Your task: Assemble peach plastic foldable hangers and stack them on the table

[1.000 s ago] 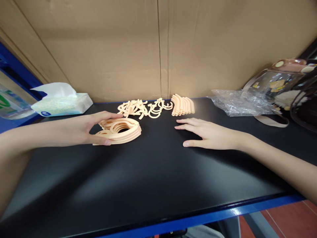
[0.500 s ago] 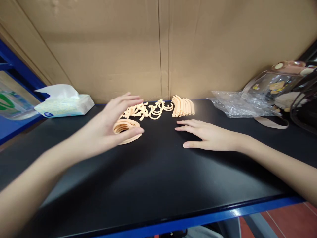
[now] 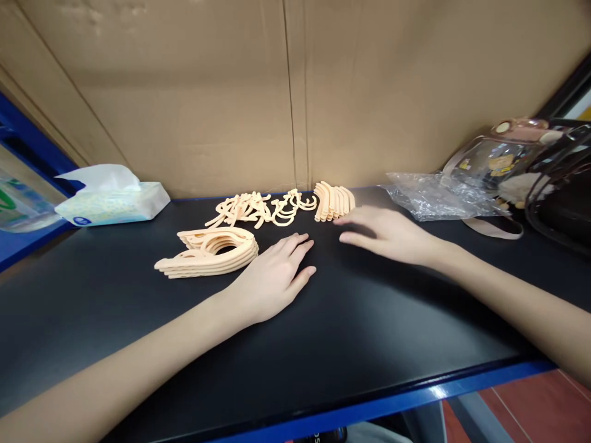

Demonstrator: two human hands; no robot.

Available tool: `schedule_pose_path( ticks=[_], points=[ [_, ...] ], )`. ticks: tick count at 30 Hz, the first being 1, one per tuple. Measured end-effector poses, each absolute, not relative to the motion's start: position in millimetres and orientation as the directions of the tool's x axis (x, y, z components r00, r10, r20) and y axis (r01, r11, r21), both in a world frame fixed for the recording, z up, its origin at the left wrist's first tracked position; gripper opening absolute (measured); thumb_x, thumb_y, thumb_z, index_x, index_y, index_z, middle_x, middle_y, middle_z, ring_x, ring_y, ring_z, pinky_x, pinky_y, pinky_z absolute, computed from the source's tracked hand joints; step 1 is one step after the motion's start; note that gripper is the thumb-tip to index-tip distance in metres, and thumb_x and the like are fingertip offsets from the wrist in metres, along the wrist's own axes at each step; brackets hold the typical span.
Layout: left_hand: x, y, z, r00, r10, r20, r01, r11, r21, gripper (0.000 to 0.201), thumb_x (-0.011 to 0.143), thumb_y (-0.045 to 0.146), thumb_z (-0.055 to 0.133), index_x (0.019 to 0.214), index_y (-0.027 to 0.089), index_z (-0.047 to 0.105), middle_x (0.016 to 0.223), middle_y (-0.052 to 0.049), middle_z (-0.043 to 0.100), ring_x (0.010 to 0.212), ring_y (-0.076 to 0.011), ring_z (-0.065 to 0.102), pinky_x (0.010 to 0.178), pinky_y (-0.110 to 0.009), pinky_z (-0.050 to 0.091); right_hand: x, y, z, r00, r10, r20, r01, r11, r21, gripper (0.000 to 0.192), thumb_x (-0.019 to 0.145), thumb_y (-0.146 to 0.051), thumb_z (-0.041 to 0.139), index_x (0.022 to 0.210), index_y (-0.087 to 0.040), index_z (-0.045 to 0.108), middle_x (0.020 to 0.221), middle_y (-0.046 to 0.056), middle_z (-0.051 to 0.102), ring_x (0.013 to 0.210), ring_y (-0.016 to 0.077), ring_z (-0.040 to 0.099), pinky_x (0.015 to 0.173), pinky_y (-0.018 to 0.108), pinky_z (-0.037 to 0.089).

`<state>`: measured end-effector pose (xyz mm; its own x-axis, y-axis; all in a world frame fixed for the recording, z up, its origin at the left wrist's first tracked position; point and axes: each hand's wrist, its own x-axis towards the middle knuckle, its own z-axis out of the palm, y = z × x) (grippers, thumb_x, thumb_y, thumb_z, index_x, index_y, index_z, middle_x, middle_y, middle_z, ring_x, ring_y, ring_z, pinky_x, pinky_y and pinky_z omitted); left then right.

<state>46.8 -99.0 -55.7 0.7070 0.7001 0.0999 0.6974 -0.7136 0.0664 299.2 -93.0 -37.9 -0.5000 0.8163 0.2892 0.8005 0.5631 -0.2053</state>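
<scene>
My left hand (image 3: 278, 277) rests palm down on the black table (image 3: 295, 351), fingers stretched out and holding nothing. Just to its left lies a neat stack of peach plastic pieces (image 3: 221, 264) with curved openings, like folding hanger bodies. My right hand (image 3: 388, 235) is open, thumb apart from the fingers. Its slightly blurred fingertips reach the near right edge of a row of curved peach arms (image 3: 333, 203); whether they touch cannot be told. Between the hands, farther back, are small peach hooks (image 3: 285, 212). A loose heap of peach pieces (image 3: 242, 208) sits behind the stack.
A tissue pack (image 3: 113, 200) stands at the back left. On the right are a crumpled clear plastic bag (image 3: 429, 195), a transparent bottle with a brown lid (image 3: 494, 161) and a dark bag (image 3: 566, 197). A cardboard wall (image 3: 207, 98) closes off the back.
My left hand has moved right and down from over the peach stack to the table, leaving the stack uncovered. My right hand has shifted slightly forward toward the curved arms.
</scene>
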Motion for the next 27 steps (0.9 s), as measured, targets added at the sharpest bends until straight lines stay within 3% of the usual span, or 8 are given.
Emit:
schedule_pose_path(
  ticks=[3,8,13,18,24,27],
  points=[
    [44.3,-99.1,-55.7,0.709,0.699,0.096,0.692,-0.715,0.096,0.053,0.099,0.042,0.029,0.142,0.013,0.037,0.15,-0.011,0.035,0.138,-0.0255,0.032,0.112,-0.044,0.033,314.0,-79.0,-38.4,-0.368,0.845,0.387,0.877,0.454,-0.158,0.04,0.096,-0.04,0.037,0.118,-0.019,0.062,0.12,0.007,0.065,0.111,0.0258,0.058,0.095,0.044,0.045],
    [41.7,-98.5,-56.6,0.715,0.691,0.103,0.68,-0.722,0.123,0.053,0.099,0.042,0.029,0.142,0.013,0.037,0.151,-0.011,0.034,0.139,-0.0263,0.031,0.112,-0.045,0.032,324.9,-63.2,-50.2,-0.374,0.86,0.347,0.866,0.458,-0.201,0.041,0.096,-0.032,0.032,0.128,-0.018,0.054,0.128,0.009,0.06,0.116,0.0243,0.055,0.099,0.043,0.043],
    [40.7,-97.7,-56.1,0.727,0.682,0.082,0.671,-0.73,0.129,0.053,0.099,0.042,0.028,0.143,0.013,0.035,0.152,-0.012,0.032,0.141,-0.0266,0.027,0.113,-0.046,0.029,322.2,-62.7,-53.6,-0.281,0.888,0.364,0.903,0.374,-0.214,0.035,0.093,-0.038,0.039,0.118,-0.02,0.057,0.116,0.01,0.065,0.106,0.027,0.058,0.089,0.045,0.047],
    [40.2,-98.7,-56.1,0.729,0.68,0.082,0.669,-0.732,0.125,0.053,0.099,0.041,0.028,0.143,0.014,0.036,0.152,-0.012,0.032,0.141,-0.0264,0.027,0.112,-0.046,0.03,323.4,-62.0,-54.0,-0.198,0.915,0.352,0.959,0.255,-0.122,0.035,0.092,-0.043,0.041,0.112,-0.022,0.06,0.117,0.011,0.057,0.105,0.027,0.056,0.083,0.041,0.047],
    [40.5,-100.1,-54.7,0.72,0.691,0.066,0.68,-0.721,0.131,0.053,0.099,0.041,0.029,0.144,0.013,0.035,0.152,-0.011,0.033,0.14,-0.0265,0.028,0.113,-0.045,0.03,325.9,-60.4,-51.9,-0.014,0.958,0.287,0.997,-0.009,0.076,0.03,0.092,-0.042,0.039,0.093,-0.017,0.057,0.097,0.012,0.062,0.085,0.0279,0.062,0.061,0.034,0.041],
    [40.5,-100.5,-54.6,0.721,0.69,0.063,0.682,-0.723,0.111,0.053,0.099,0.041,0.028,0.144,0.013,0.034,0.152,-0.011,0.032,0.14,-0.0265,0.028,0.113,-0.045,0.03,328.5,-60.4,-51.5,0.039,0.955,0.294,0.995,-0.063,0.074,0.022,0.091,-0.032,0.04,0.096,-0.016,0.053,0.098,0.013,0.064,0.085,0.0277,0.062,0.059,0.032,0.037]
  ],
)
